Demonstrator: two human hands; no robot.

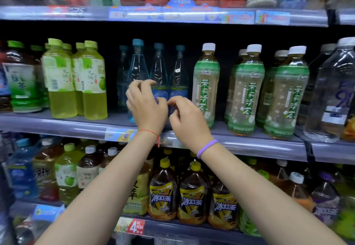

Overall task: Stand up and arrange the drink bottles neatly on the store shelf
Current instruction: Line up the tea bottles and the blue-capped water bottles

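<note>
Centrally, the middle shelf point(76, 124) carries the drinks, read from left to right. One dark tea bottle point(21, 79) with a green-and-white label stands at the far left, with more behind it too hidden to count. Next stand yellow-green juice bottles point(92, 83), two in the front row and at least three caps visible behind. Four clear blue-capped water bottles point(159, 68) follow, all upright; the leftmost sits farther back, in shadow. Both hands are raised in front of these water bottles. The left hand point(146, 106), with a red string at the wrist, has its fingers point(143, 83) curled at the label of the second water bottle; whether they actually grip it cannot be told. The right hand point(189, 122), with a purple band at the wrist, has its fingers curled just beside the left hand, before the lower bodies of the third and fourth water bottles; contact cannot be told. To the right stand green-labelled jasmine tea bottles point(246, 91) with white caps, three in the front row and two more caps behind. Two large clear bottles point(334, 91) close the row at the right edge.
</note>
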